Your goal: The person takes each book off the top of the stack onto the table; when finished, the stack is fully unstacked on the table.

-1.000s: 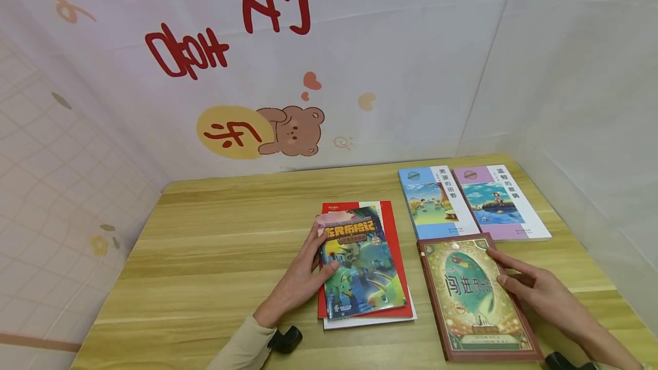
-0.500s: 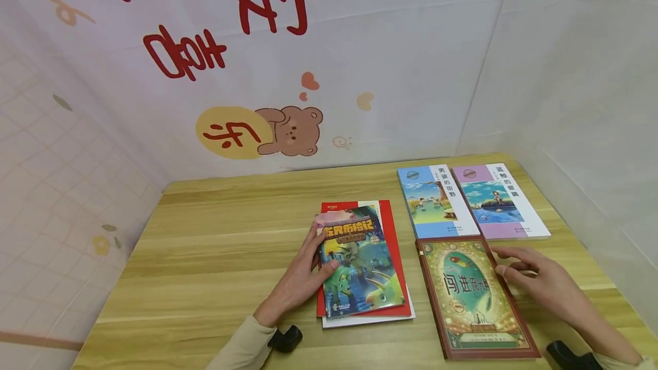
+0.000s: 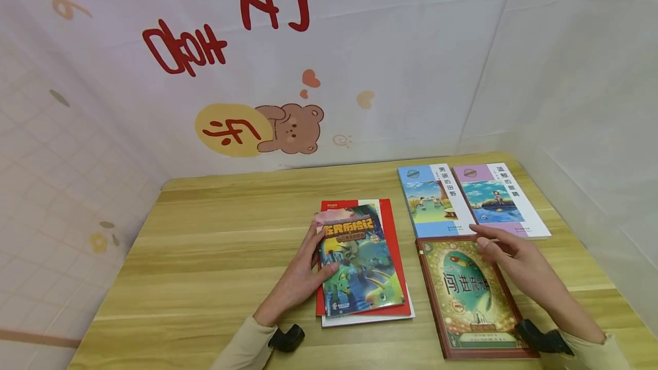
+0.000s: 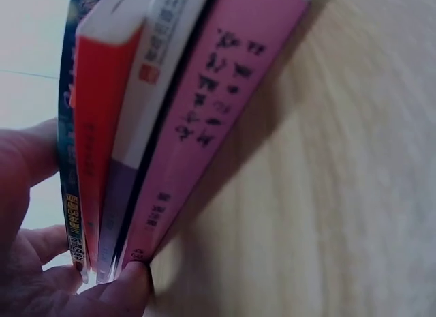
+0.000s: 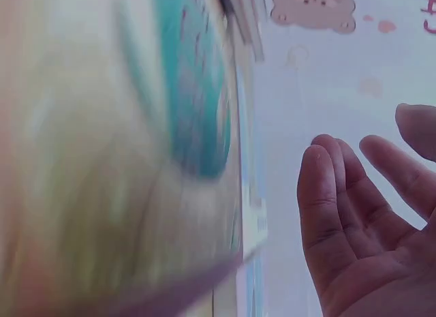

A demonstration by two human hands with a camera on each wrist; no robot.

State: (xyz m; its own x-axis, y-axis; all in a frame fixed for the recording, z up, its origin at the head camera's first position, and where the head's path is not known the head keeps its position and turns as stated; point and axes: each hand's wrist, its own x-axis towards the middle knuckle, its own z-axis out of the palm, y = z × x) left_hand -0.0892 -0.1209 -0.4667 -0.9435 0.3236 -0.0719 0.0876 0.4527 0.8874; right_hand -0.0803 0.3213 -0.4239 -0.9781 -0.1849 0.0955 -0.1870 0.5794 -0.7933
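Observation:
My left hand (image 3: 298, 278) holds a stack of books at its left side, with the thumb on the cover of a dinosaur comic book (image 3: 365, 273) on top. Under it, a red book (image 3: 394, 250) sticks out to the right. The left wrist view shows the stacked spines, a pink book (image 4: 197, 119) lowest against the table, fingertips at the spines. Over the upper right corner of a brown-framed book (image 3: 462, 316) hovers my right hand (image 3: 521, 264), fingers loosely extended and holding nothing. In the right wrist view that hand's fingers (image 5: 323, 208) are apart from the blurred cover.
Behind the brown-framed book lie a blue-and-white book (image 3: 434, 201) and a purple-and-white book (image 3: 496, 204) side by side. The wooden table (image 3: 216, 256) meets a white printed curtain (image 3: 411, 61) at the back and sides.
My right hand has left the brown-framed book's right edge, moving up and left over its top corner. The books and my left hand look the same.

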